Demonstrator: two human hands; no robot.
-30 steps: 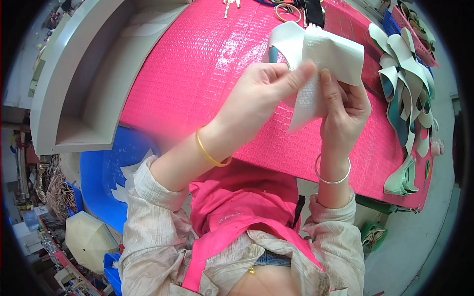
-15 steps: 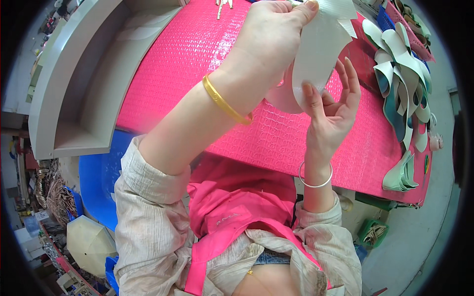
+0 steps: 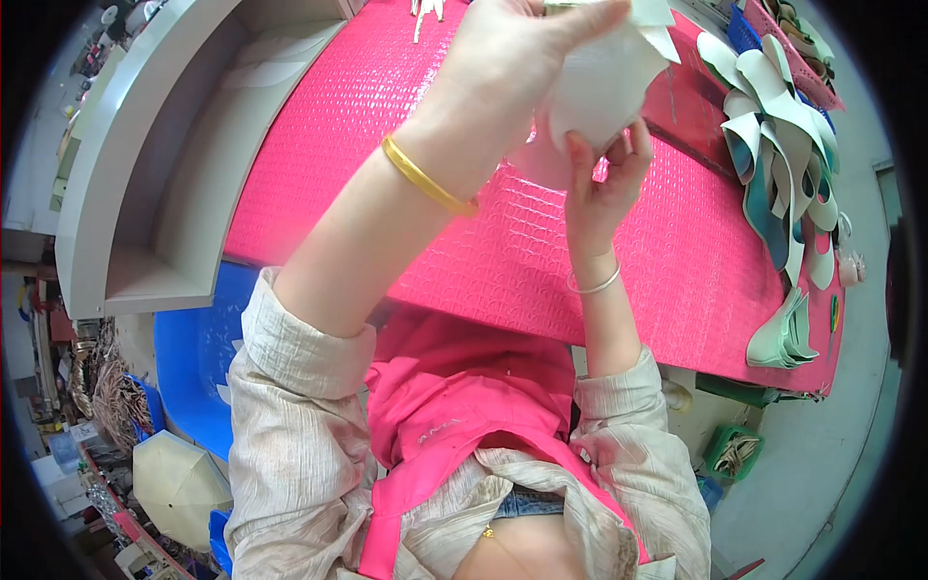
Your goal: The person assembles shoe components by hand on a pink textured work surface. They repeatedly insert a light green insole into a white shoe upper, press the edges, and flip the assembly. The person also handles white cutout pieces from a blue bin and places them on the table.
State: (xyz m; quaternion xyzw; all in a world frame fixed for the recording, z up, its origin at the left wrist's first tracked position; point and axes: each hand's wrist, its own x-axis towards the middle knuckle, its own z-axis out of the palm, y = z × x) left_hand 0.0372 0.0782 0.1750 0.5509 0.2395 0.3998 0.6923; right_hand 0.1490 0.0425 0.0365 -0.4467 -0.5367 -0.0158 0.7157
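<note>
A curved, off-white cut piece of sheet material is held up above the pink table, with pointed tabs at its upper right. My left hand grips it near the top, thumb across the upper edge; the fingers behind are mostly hidden. Lower down, my right hand pinches the bottom edge between thumb and fingers. On the right side of the table lies a heap of similar pale pieces, some with teal undersides. Nearer me sits a small stack of pale green pieces.
A grey open-fronted shelf unit borders the pink table on the left, above a blue chair. Small pale strips lie at the far edge. A pink basket stands far right; a green bin is below the table.
My right hand has moved up and left, closing on the lower edge of the piece. My left hand has shifted slightly left, and the piece has tilted and bent.
</note>
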